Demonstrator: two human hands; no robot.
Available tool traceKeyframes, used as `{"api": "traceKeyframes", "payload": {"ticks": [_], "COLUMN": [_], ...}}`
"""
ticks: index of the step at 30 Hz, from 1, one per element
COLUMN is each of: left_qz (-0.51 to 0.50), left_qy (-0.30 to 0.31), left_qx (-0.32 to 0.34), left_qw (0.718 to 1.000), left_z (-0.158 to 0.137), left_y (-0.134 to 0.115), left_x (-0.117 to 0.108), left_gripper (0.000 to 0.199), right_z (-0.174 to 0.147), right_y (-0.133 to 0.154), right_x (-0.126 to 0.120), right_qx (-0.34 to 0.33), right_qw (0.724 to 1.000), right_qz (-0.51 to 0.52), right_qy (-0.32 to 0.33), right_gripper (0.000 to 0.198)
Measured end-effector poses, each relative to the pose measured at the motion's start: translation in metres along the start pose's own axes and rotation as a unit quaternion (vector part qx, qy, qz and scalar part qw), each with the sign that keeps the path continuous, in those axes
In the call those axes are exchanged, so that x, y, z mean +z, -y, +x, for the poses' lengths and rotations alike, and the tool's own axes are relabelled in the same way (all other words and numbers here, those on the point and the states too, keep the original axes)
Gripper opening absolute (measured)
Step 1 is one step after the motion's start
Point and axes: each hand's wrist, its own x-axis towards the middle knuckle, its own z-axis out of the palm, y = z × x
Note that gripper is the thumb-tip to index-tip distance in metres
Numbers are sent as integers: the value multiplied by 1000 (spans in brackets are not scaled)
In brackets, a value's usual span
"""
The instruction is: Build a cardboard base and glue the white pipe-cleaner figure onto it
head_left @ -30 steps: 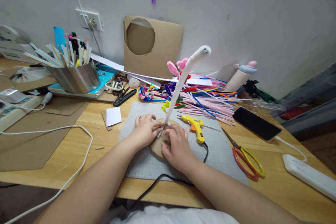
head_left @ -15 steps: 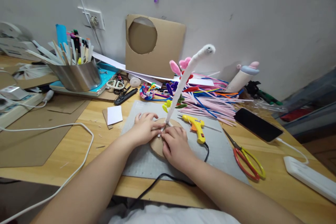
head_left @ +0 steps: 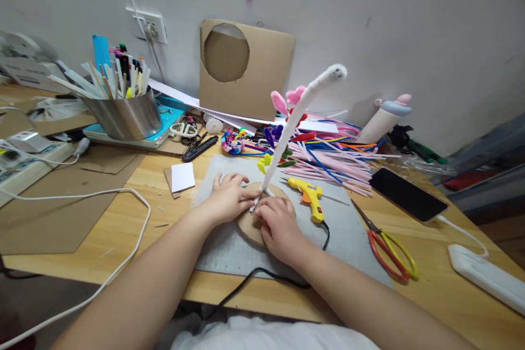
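A white fuzzy stem (head_left: 285, 139) rises at a slant to the right from a round cardboard disc (head_left: 248, 229). Colourful pipe-cleaner flowers and leaves, among them a pink flower (head_left: 295, 95) and a yellow one (head_left: 264, 162), show along it. My left hand (head_left: 227, 198) presses the stem's foot from the left with its thumb and forefinger, the other fingers resting on the grey mat (head_left: 217, 254). From the right, my right hand (head_left: 279, 224) pinches the same foot with curled fingers against the disc. The fingers partly cover the joint.
A yellow glue gun (head_left: 314, 199) lies right of the disc, its black cord looping toward the front edge. Scissors (head_left: 383, 246) and a phone (head_left: 406, 194) are farther right. Loose pipe cleaners (head_left: 332, 167) pile up behind. A metal pot (head_left: 123, 117) of sticks stands back left.
The whole view has shifted slightly. Both hands stay at the stem's foot with almost the same grip, and the stem's tip leans a little farther right.
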Motion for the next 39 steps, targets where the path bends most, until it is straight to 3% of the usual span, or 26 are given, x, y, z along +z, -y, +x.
{"api": "traceKeyframes", "payload": {"ticks": [5,11,16,23,39], "left_qz": [-7,-16,-19,-7,-11], "left_qy": [2,2,-13,-47,-45], "left_qx": [-6,-12,-9,-24,-32], "left_qw": [1000,1000,1000,999,998], "left_z": [0,-1,-1,1,0], "left_y": [0,-1,-3,-8,-9], "left_x": [0,-2,-1,4,4], "left_gripper": [23,24,22,18,21], "right_z": [-4,-2,2,1,-1], "right_y": [2,2,-4,-8,-10], "right_x": [0,-14,-19,-14,-8], "right_qx": [33,-58,-57,-32,-25], "right_qw": [999,996,994,997,998], "right_qz": [-13,-47,-72,-57,-54], "right_qy": [-37,39,66,38,1], "right_gripper": [39,30,32,21,15]}}
